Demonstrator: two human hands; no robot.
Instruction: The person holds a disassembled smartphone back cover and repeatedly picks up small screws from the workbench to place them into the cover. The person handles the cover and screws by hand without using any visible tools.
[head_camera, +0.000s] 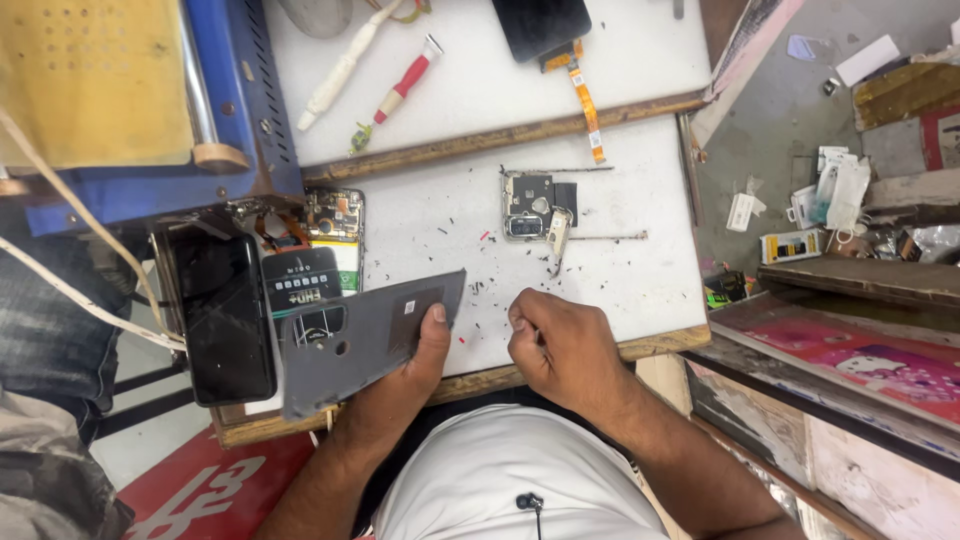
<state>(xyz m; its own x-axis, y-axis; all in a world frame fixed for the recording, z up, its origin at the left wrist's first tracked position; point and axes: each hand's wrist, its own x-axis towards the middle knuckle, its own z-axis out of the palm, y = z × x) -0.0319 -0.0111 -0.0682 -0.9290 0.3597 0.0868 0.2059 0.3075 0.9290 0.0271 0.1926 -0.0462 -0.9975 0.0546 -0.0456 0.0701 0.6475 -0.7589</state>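
- One grey phone back cover (365, 340), tilted at the table's (620, 290) near edge, pinched by the left hand (425, 350), thumb on top.
- One opened phone (305, 265) beside it; two screwdrivers (405, 80) farther away.
- Right hand (560, 345) rests curled, fingers together, on the table.

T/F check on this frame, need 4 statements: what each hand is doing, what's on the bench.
1. The left hand holds a grey phone back cover. True.
2. The right hand grips the red-handled screwdriver. False: that screwdriver lies apart at the far end of the white bench; the right hand is a closed fist near the bench edge.
3. An opened phone with exposed circuit board lies beside the cover. True.
4. The bench is free of debris. False: small dark specks are scattered over it.
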